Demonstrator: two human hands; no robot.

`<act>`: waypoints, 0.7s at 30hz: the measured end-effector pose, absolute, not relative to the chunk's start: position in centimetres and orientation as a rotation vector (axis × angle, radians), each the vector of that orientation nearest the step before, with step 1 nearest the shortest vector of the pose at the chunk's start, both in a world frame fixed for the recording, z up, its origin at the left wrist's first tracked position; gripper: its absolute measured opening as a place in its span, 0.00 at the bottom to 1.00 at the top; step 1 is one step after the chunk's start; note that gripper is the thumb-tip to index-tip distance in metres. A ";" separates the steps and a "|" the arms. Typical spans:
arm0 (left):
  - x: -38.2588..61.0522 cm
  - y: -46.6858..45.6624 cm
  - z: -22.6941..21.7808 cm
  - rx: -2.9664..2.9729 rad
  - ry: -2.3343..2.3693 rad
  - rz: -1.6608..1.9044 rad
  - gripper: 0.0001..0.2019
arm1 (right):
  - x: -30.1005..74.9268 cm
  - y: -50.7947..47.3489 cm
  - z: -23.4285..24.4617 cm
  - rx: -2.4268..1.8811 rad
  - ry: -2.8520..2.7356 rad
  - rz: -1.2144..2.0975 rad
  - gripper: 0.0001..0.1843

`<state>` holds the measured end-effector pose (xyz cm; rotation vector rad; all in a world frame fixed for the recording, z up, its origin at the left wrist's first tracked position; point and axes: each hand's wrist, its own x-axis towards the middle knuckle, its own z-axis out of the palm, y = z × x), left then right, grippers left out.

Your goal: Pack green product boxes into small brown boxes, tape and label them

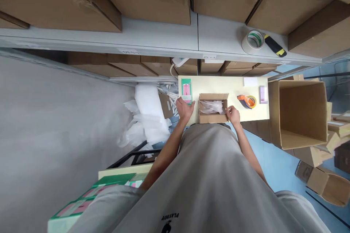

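On the cream tabletop (207,84), my left hand (185,109) spans the near end of a flat green and pink box (187,91), thumb on one side and fingers on the other. My right hand (233,114) is closed at the right wall of a small open cardboard box (213,118), its fingertips at the edge. The flaps of that carton are folded out. Crumpled clear plastic wrap (212,107) lies inside it; whatever is beneath the wrap is hidden.
An orange tape dispenser (246,101) and a small purple box (263,94) sit to the right. Above, a shelf (218,36) holds cartons, a tape roll (253,42) and a utility knife (275,45). A large open carton (276,116) stands right, white foam wrap (150,109) left.
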<state>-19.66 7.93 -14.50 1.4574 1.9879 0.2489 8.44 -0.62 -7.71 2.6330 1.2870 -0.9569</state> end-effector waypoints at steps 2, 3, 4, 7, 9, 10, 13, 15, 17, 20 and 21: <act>-19.6 9.5 -15.2 1.407 1.957 0.162 0.42 | 8.3 -0.7 -7.7 2.640 1.267 -0.952 0.08; -19.5 10.1 -15.5 1.387 1.939 0.128 0.43 | 8.3 -0.7 -7.7 2.640 1.267 -0.950 0.08; -19.4 10.5 -15.8 1.366 1.930 0.105 0.43 | 8.3 -0.7 -7.7 2.637 1.273 -0.947 0.08; -19.4 11.4 -16.4 1.272 1.953 0.127 0.39 | 8.6 -0.3 -7.8 2.612 1.311 -0.949 0.07; -19.7 11.6 -16.5 1.127 1.973 0.255 0.35 | 8.9 0.1 -7.8 2.590 1.331 -0.950 0.07; -20.0 11.6 -16.6 1.014 1.958 0.341 0.33 | 9.0 0.3 -7.9 2.579 1.338 -0.955 0.07; -20.7 11.3 -16.3 0.699 1.847 0.533 0.23 | 9.4 0.8 -8.0 2.560 1.364 -0.978 0.08; -21.2 10.5 -15.7 0.556 1.731 0.631 0.18 | 9.6 1.0 -8.2 2.550 1.385 -0.998 0.08; -21.8 9.3 -14.6 0.450 1.615 0.751 0.17 | 9.7 1.0 -8.3 2.535 1.400 -1.011 0.08; -22.9 7.1 -12.2 0.474 1.505 0.871 0.25 | 10.0 1.0 -8.5 2.502 1.405 -1.043 0.07; -23.1 6.4 -11.3 0.541 1.486 0.884 0.29 | 10.0 1.0 -8.5 2.493 1.409 -1.059 0.07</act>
